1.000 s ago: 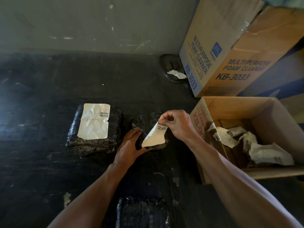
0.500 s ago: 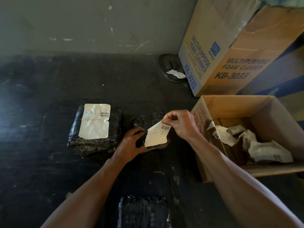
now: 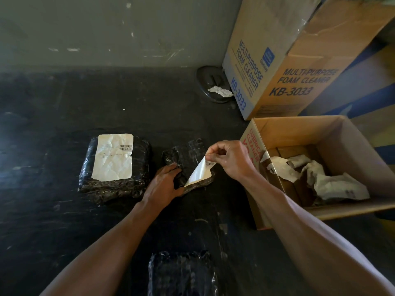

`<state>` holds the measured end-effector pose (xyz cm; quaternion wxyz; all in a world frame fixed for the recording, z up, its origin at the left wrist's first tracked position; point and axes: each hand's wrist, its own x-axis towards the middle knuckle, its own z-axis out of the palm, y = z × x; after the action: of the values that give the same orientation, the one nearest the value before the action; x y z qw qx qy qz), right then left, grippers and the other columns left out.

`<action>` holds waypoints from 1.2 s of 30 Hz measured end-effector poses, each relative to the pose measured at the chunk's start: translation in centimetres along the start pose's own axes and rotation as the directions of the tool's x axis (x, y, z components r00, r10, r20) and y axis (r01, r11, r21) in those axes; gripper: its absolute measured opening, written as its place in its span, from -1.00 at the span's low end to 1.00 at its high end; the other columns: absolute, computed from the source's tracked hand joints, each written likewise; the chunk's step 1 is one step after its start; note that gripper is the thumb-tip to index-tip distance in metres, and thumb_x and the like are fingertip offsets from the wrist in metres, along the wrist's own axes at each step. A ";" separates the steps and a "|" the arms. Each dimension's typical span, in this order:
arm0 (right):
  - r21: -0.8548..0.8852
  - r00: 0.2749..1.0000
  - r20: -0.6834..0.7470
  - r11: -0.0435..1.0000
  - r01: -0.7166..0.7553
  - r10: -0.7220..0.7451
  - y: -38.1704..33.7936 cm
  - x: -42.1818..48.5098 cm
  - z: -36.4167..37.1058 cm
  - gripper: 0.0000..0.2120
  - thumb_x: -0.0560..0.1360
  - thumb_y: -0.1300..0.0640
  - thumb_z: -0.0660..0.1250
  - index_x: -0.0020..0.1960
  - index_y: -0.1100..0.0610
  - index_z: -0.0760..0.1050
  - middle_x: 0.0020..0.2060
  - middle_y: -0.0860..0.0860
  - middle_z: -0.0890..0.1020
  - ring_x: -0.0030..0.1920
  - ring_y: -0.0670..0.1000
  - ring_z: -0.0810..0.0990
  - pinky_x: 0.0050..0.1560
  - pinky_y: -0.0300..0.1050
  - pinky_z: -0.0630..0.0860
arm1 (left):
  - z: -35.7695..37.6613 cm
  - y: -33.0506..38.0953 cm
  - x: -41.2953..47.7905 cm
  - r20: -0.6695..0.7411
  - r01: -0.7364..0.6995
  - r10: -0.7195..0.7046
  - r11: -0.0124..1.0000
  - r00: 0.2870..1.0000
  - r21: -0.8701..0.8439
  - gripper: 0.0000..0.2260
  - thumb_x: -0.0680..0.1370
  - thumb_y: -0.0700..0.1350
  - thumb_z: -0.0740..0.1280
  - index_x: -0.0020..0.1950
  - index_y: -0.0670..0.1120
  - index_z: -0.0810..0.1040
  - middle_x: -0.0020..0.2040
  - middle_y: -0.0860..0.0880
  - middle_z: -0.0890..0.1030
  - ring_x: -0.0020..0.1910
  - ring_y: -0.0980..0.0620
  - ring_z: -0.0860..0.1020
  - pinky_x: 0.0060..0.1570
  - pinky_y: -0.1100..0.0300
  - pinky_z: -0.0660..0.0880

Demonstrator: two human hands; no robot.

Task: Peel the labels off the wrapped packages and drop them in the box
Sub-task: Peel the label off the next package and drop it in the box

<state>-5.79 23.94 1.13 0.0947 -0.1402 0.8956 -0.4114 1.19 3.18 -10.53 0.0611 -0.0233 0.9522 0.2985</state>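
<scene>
A small black wrapped package (image 3: 186, 154) lies on the dark floor in the middle. My left hand (image 3: 164, 184) presses down on its near left side. My right hand (image 3: 228, 159) pinches the upper corner of its white label (image 3: 197, 174), which is lifted and curled, its lower edge still on the wrap. A bigger black package (image 3: 115, 169) to the left carries a full white label (image 3: 113, 157). An open cardboard box (image 3: 342, 142) on the right holds several crumpled peeled labels (image 3: 333, 184).
A third black wrapped package (image 3: 181, 274) lies at the bottom edge between my arms. A large closed foam-cleaner carton (image 3: 277, 60) stands behind the open box. A dark round lid (image 3: 211, 82) with a paper scrap lies by the wall.
My right hand has pulled the label further up and to the right, so more of it stands off the small package. My left hand has stayed pressed on the package.
</scene>
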 end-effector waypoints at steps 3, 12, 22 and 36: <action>0.009 0.999 0.018 0.999 0.031 -0.031 0.0 -0.5 -0.2 -0.88 0.43 0.21 0.54 -0.14 0.00 0.67 -0.17 -0.12 0.69 -0.11 -0.23 0.67 -0.06 -0.40 0.55 | -0.1 -0.1 -0.2 0.005 -0.011 0.011 1.000 1.000 -0.006 -0.33 0.43 -0.07 0.55 0.50 -0.11 0.42 0.54 -0.05 0.33 0.49 -0.05 0.33 0.43 0.15 0.25; 0.031 0.999 0.024 0.999 0.034 -0.035 -0.4 -0.9 -0.4 -0.90 0.42 0.21 0.54 -0.13 0.04 0.69 -0.16 -0.10 0.70 -0.12 -0.20 0.68 -0.04 -0.34 0.58 | -0.2 -0.8 0.0 0.034 -0.026 0.026 1.000 0.999 0.001 -0.29 0.41 -0.08 0.56 0.52 -0.07 0.39 0.57 -0.01 0.28 0.53 -0.01 0.27 0.49 0.10 0.25; 0.035 0.993 0.036 0.993 0.112 -0.114 -0.9 -1.5 -0.6 -0.86 0.42 0.24 0.54 -0.17 0.01 0.67 -0.17 -0.09 0.67 -0.11 -0.17 0.67 -0.01 -0.35 0.56 | -0.1 -0.6 0.2 0.036 -0.040 0.038 0.998 0.999 0.055 -0.30 0.43 -0.08 0.54 0.53 -0.08 0.38 0.57 -0.02 0.27 0.52 -0.03 0.28 0.46 0.07 0.31; -0.033 0.952 -0.169 0.967 0.252 -0.254 -7.5 2.1 -12.2 -0.86 0.39 0.12 0.58 -0.19 -0.07 0.65 -0.23 -0.12 0.71 -0.20 -0.21 0.64 -0.07 -0.24 0.57 | -0.4 0.1 0.1 0.053 -0.047 0.047 0.999 0.998 0.010 -0.29 0.36 -0.11 0.60 0.47 -0.14 0.45 0.51 -0.10 0.38 0.48 -0.07 0.36 0.45 0.17 0.24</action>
<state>-9.92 27.25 14.56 -0.0370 -0.2184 0.8773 -0.4258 1.08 3.06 -10.18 0.0791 0.0073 0.9522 0.2951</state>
